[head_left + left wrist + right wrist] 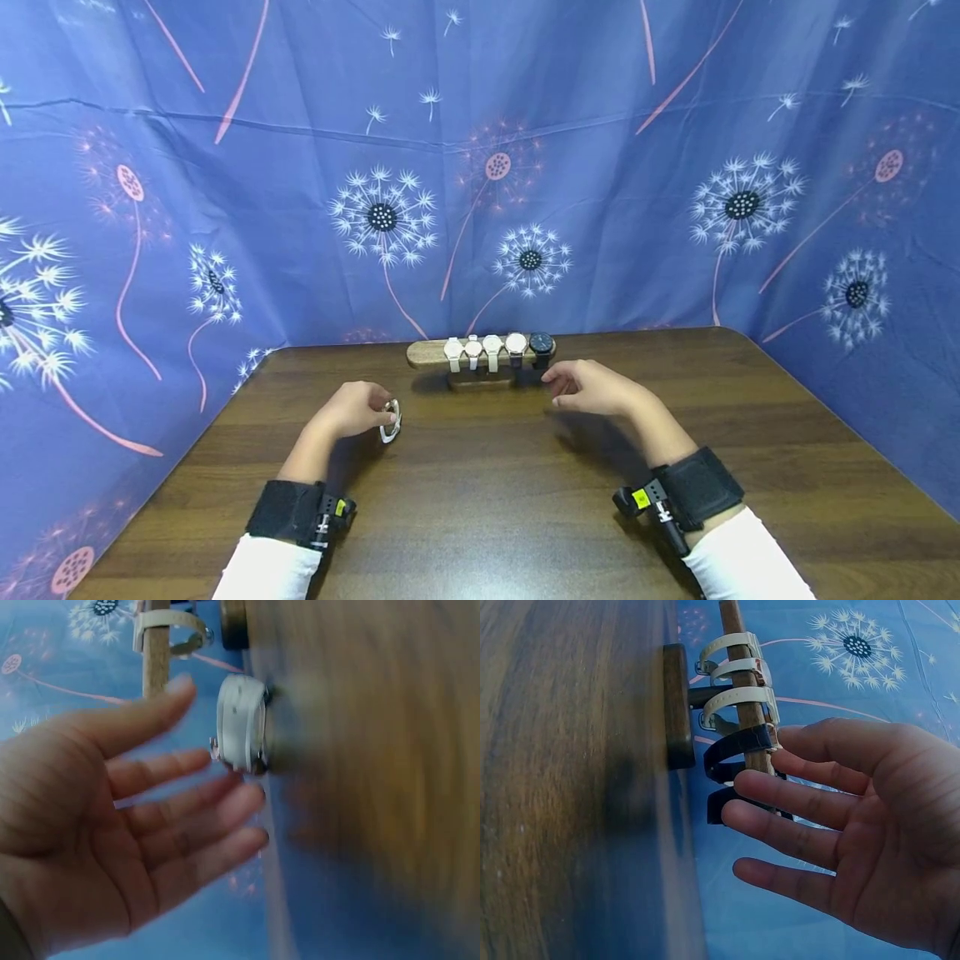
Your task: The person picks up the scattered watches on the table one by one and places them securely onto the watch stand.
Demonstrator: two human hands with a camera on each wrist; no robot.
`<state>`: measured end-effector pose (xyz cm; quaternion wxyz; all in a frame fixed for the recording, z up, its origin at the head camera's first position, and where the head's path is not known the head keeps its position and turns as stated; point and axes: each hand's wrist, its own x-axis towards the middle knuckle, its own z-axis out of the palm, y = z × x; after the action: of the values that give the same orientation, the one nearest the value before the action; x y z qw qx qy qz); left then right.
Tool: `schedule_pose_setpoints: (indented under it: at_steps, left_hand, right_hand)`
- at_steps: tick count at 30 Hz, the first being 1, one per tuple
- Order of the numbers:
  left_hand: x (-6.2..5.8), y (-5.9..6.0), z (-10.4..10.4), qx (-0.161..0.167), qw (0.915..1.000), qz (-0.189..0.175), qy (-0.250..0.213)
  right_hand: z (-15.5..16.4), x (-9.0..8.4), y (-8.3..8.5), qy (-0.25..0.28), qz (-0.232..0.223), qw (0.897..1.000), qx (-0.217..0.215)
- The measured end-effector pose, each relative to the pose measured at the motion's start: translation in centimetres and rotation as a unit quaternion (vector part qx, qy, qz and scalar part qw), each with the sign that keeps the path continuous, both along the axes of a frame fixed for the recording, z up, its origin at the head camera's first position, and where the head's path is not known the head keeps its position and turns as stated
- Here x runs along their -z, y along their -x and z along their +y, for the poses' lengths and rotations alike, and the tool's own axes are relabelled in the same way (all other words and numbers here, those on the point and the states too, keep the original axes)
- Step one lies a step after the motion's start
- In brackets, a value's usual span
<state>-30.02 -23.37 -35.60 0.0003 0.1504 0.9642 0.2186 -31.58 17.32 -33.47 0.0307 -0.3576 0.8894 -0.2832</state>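
Note:
A wristwatch with a white strap (391, 422) stands on its side on the left part of the table, its strap closed in a loop. My left hand (358, 408) is right beside it. In the left wrist view the watch (240, 724) sits just beyond the spread thumb and fingers; whether a fingertip touches it, I cannot tell. My right hand (596, 389) hovers near the right end of a wooden watch stand (423, 354), fingers loosely extended. The right wrist view has those fingers (780, 825) in front of the dark-strapped watches (735, 746), holding nothing.
The stand's bar carries several watches: light-strapped ones (492, 350) to the left, a white-faced one on a dark strap (516, 345) and a black one (541, 345) to the right. Behind the brown wooden table (480, 483) hangs a blue dandelion-print cloth (600, 167).

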Motion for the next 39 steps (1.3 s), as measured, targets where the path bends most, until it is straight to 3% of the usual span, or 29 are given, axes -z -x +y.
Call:
schedule_pose_setpoints:
  at_steps: [3,7,14,19,24,27,30,33,37,39]
  left_hand:
    - [0.2,0.1,0.3,-0.048,0.9987,-0.014,-0.005]
    - [0.4,0.2,0.6,-0.102,0.9924,-0.05,-0.048]
    - [0.5,0.5,0.8,-0.125,0.9856,-0.056,-0.098]
    - [0.2,0.5,1.0,-0.127,0.9887,-0.012,-0.079]
    - [-1.0,-0.1,2.6,-0.117,0.9855,0.112,-0.051]
    - [-2.0,-1.1,4.5,-0.102,0.9714,0.207,-0.055]
    - [-3.1,-2.0,6.7,-0.082,0.9481,0.302,-0.054]
    - [-4.5,-2.8,8.9,-0.063,0.919,0.386,-0.054]
    - [-6.3,-3.6,11.5,-0.036,0.89,0.45,-0.063]
    - [-6.9,-4.0,12.4,-0.023,0.8808,0.467,-0.073]
  right_hand:
    - [0.0,-0.1,0.0,0.001,-0.005,1.0,-0.004]
    - [0.0,-0.1,0.1,-0.003,-0.009,1.0,-0.01]
    - [-0.1,-0.2,-0.1,-0.001,-0.029,1.0,-0.005]
    - [-0.2,-0.2,-0.3,-0.006,-0.028,1.0,-0.004]
    - [-1.1,-0.8,-1.2,0.017,0.014,1.0,-0.015]
    - [-2.5,-1.7,-2.3,0.058,0.048,0.997,-0.012]
    - [-4.6,-2.7,-3.2,0.117,0.071,0.991,-0.001]
    - [-7.1,-3.7,-3.8,0.184,0.077,0.979,0.034]
    - [-9.8,-4.4,-4.2,0.251,0.094,0.958,0.105]
    - [-10.6,-4.6,-4.3,0.275,0.109,0.945,0.138]
